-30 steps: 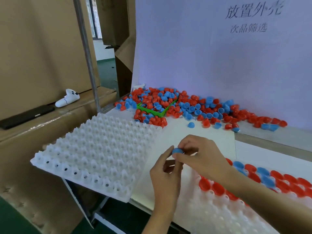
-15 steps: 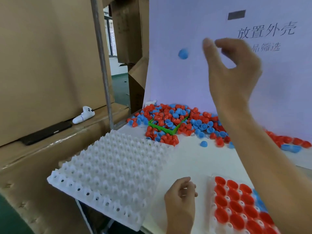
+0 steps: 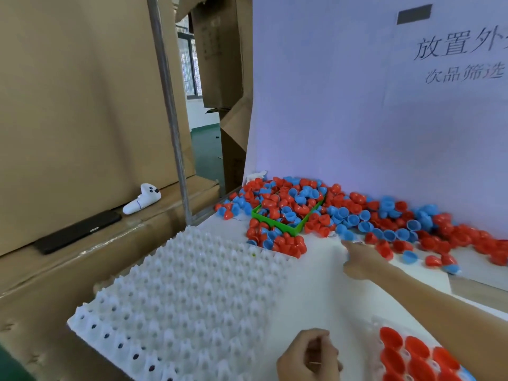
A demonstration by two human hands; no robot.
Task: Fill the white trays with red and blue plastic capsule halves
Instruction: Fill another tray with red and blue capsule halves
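Note:
A heap of red and blue capsule halves (image 3: 384, 215) lies along the back of the white table against a white board. My right hand (image 3: 357, 261) stretches out to the heap's front edge, its fingertips next to a blue half (image 3: 347, 234), with nothing seen in its grasp. At the bottom edge, my left hand (image 3: 308, 356) rests with its fingers curled in and nothing visible in it. An empty white tray (image 3: 192, 287) fills the left of the table. A second white tray (image 3: 378, 324) at the bottom right holds rows of red halves (image 3: 412, 353).
A small green tray (image 3: 286, 226) sits buried in the heap. A metal pole (image 3: 171, 119) rises behind the empty tray. On the cardboard ledge to the left lie a white controller (image 3: 141, 199) and a black phone (image 3: 77, 232). Cardboard walls stand at left.
My right hand, raised high with a blue half in the air beside it, has dropped to the heap's edge. My left hand stays low with its fingers curled.

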